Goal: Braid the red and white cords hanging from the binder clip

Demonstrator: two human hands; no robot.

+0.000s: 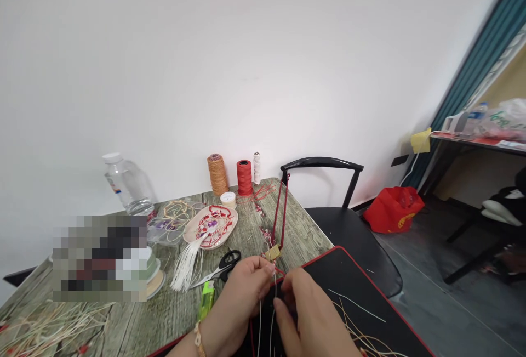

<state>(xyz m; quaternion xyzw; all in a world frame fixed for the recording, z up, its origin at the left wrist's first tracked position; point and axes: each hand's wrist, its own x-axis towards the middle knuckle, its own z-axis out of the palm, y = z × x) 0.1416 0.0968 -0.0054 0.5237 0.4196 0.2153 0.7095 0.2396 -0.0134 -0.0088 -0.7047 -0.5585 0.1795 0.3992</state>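
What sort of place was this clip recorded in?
Probably a small indoor craft workspace, perhaps in a home or studio: a red thread spool stands on a wood-grain table, near black-handled scissors and a white cord tassel.

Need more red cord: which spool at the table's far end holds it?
The middle spool, solid red, between the orange twine spool and the slim white one.
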